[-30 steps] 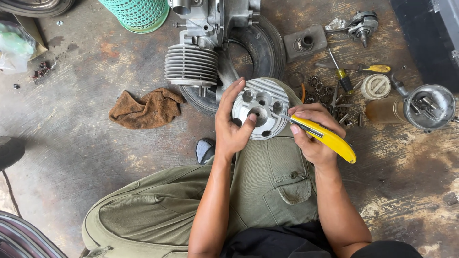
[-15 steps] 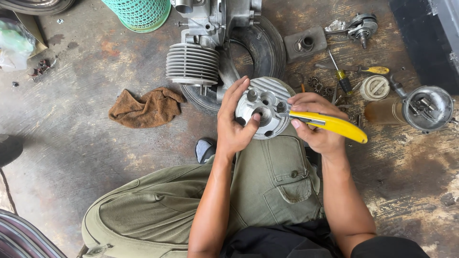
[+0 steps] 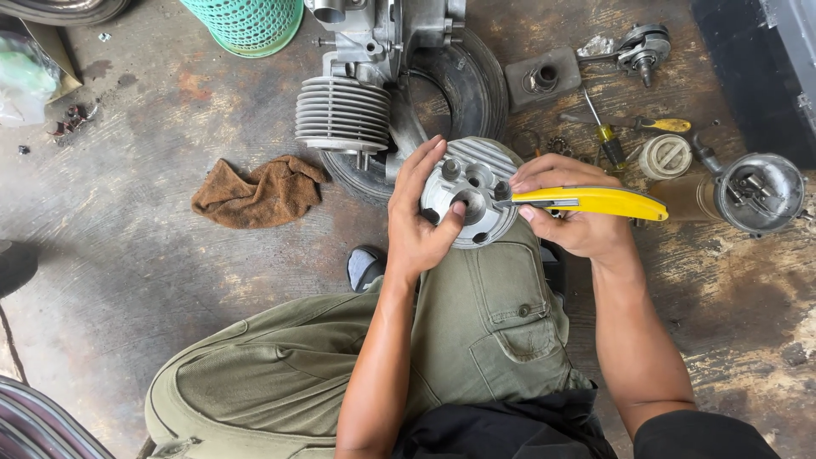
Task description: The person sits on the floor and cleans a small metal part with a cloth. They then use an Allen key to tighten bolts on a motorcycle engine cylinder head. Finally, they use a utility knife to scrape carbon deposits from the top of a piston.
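The left hand's fingers (image 3: 429,161) wrap the rim of the round finned cylinder head (image 3: 473,192), thumb pressed into its centre, holding it above the knee. The right hand (image 3: 571,217) grips a yellow-handled knife (image 3: 595,202); compared with a second ago the handle has swung up from slanting to nearly level, tip now at the head's right side. Beyond the head stands the finned engine cylinder (image 3: 342,115); left of the head lies a brown rag (image 3: 259,191).
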